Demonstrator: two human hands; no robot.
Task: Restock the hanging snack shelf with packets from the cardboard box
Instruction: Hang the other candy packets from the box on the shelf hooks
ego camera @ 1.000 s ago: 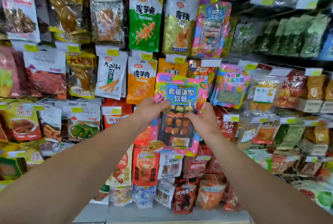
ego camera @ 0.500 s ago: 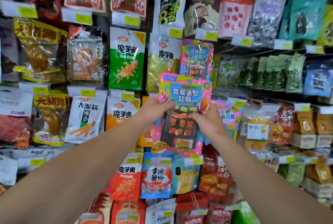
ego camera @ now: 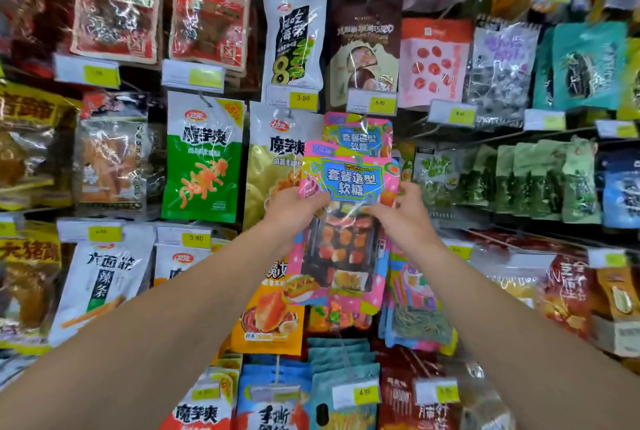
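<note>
Fingers of both hands pinch pink candy packet sides.

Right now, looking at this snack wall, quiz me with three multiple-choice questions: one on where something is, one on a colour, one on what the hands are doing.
1. Where does the matching pink packet hang, relative to the held candy packet?
A. just above and behind it
B. far to the left
C. on the bottom row

2. What colour is the lower half of the bag two places to the left of the held packet?
A. blue
B. green
C. black

3. How is the candy packet held?
A. left hand only
B. right hand only
C. both hands

Answers: 1 A, its same blue label shows just over the held packet's top edge. 2 B, it is green under a white top. 3 C, the left hand and the right hand each grip one side.
</note>
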